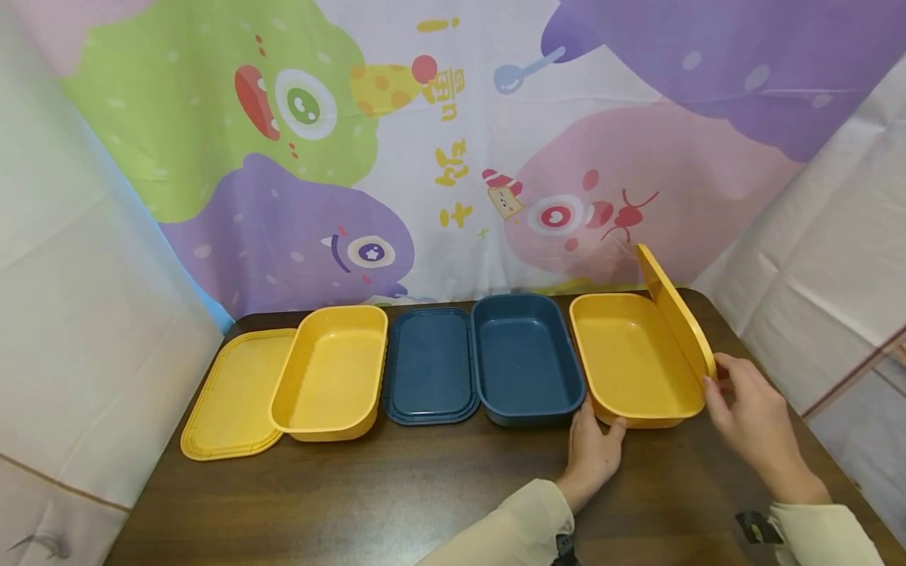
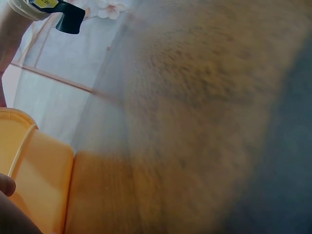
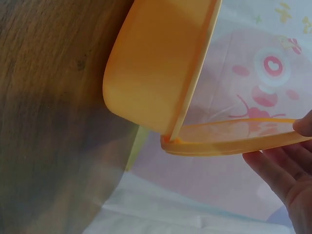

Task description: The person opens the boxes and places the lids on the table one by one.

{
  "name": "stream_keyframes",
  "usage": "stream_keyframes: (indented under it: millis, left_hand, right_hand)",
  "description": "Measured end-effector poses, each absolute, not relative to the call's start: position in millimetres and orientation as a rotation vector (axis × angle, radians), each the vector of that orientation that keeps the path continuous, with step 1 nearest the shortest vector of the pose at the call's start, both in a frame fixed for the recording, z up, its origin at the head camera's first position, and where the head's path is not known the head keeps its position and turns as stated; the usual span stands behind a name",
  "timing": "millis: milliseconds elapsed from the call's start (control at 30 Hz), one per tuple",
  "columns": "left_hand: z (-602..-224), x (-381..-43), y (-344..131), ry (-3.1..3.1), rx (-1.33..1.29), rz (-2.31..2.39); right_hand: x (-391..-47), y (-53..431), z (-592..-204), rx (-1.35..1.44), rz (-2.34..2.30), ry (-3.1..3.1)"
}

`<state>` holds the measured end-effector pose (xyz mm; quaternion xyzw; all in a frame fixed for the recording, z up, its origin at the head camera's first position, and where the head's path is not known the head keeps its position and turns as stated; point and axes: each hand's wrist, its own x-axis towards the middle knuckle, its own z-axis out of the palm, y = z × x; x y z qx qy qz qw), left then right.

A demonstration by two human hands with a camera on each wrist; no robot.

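Observation:
A yellow plastic box [image 1: 626,354] stands at the right of the table, its inside bare. Its yellow lid [image 1: 677,318] is tilted up steeply along the right rim. My right hand [image 1: 760,424] pinches the near end of this lid between thumb and fingers. In the right wrist view the lid [image 3: 219,146] meets the box rim at its far end. My left hand [image 1: 591,456] holds the box's near left corner, thumb at the front wall and fingers at the left side. The left wrist view shows only a thumb tip [image 2: 7,185] by the box wall [image 2: 44,175].
Left of this box stand a dark blue box [image 1: 527,362], a dark blue lid [image 1: 432,365] lying flat, another yellow box [image 1: 333,369] and another yellow lid [image 1: 237,393], partly under that box. A patterned cloth [image 1: 460,259] hangs behind the brown table [image 1: 396,503].

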<state>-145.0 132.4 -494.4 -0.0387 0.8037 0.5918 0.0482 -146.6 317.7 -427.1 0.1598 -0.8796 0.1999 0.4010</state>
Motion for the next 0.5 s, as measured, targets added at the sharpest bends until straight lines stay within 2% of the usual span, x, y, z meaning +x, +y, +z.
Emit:
stream_keyframes:
  millis: [500]
  left_hand:
    - [-491.4, -142.9, 131.1, 2.483, -0.102, 1.756]
  right_hand:
    - [-144.7, 326.1, -428.5, 0.223, 0.749, -2.197]
